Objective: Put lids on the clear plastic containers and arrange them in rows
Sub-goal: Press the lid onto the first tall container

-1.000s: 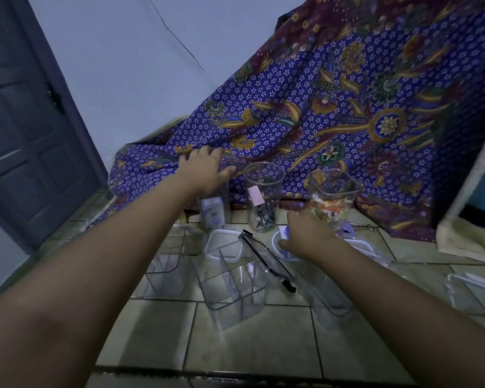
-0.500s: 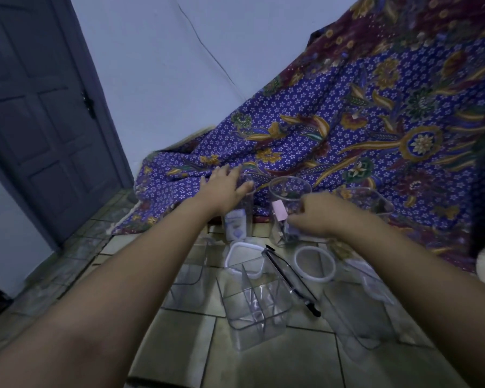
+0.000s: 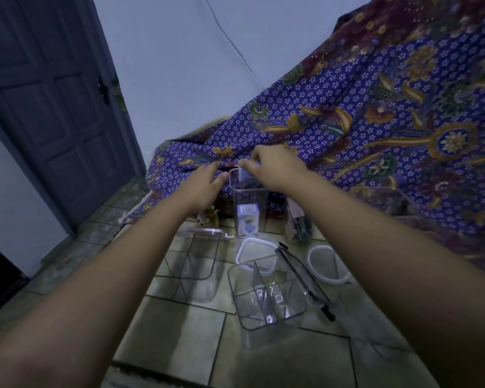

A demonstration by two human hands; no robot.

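Right hand (image 3: 273, 170) is pinching a small lid (image 3: 244, 175) by its edge, tipped over the mouth of the tall clear container (image 3: 248, 203) standing at the back by the patterned cloth (image 3: 375, 121), w/ a little box inside. Left hand (image 3: 205, 182) is spread loose beside the rim, gripping nothing afaict. Looks like thin, light, slick plastic that'd tip easily, so imo brace the wall near the top & press the lid at its corners.

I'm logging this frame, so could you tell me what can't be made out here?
- Right hand: its fingers hide the small item held over the tall container.
- Jar: the right forearm covers its top.
- Container at right: too dim and blurred to see its contents.
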